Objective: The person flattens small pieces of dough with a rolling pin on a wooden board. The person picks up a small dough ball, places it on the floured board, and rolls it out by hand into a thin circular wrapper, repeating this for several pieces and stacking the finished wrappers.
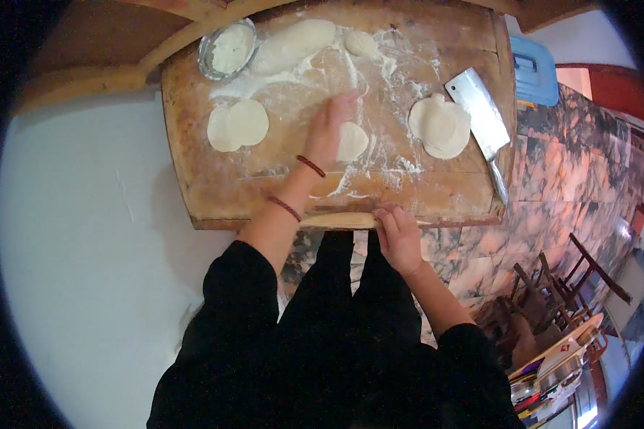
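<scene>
My left hand (328,127) is over the middle of a floured wooden board (265,193), fingers stretched out and a little blurred, with nothing visible in them. Just right of it lies a small flattened dough round (352,141). At the board's near edge my right hand (399,236) is closed around the right end of a wooden rolling pin (340,219). Overlapping thin dough wrappers (237,125) rest on the left side, and another overlapping pile of wrappers (442,127) lies on the right.
A long dough roll (293,46) and a smaller dough piece (360,43) lie at the back, beside a glass bowl of flour (231,48). A cleaver (481,118) lies along the right edge. Beyond stands a blue plastic container (535,70); wooden chairs (551,286) are at lower right.
</scene>
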Demonstrator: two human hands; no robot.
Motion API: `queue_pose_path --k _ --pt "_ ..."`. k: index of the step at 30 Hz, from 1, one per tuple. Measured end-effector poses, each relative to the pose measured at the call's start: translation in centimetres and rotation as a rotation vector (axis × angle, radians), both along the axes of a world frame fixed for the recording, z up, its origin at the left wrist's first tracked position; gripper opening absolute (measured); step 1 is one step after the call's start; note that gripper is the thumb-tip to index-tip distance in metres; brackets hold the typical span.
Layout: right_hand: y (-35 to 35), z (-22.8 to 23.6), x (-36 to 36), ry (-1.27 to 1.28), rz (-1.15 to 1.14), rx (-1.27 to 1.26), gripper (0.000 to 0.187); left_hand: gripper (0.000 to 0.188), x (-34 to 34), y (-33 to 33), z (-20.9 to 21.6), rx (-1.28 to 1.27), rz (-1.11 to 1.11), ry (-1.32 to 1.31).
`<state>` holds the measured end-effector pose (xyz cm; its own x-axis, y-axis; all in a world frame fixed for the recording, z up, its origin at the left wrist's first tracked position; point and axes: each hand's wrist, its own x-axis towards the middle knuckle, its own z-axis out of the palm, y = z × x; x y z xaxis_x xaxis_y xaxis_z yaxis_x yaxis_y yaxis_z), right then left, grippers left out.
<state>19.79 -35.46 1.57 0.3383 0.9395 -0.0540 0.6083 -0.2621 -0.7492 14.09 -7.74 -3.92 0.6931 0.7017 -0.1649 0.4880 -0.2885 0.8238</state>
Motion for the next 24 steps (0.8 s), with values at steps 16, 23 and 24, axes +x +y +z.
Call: queue_pose_path --k 16,23,24 --pt "-1.7 -0.1 -2.0 -0.054 0.057 0.087 0.035 0.021 -4.0 -5.0 4.9 0.572 -0.286 0.042" --pt "-2.7 -0.9 -2.3 -0.03 0.075 0.023 0.035 0.016 -10.7 -6.9 3.9 0.402 -0.628 0.149" --pt "-2.5 -0.9 -2.2 -0.022 0.082 0.033 0.035 0.016 -12.1 -5.8 3.3 0.485 -0.658 0.124"
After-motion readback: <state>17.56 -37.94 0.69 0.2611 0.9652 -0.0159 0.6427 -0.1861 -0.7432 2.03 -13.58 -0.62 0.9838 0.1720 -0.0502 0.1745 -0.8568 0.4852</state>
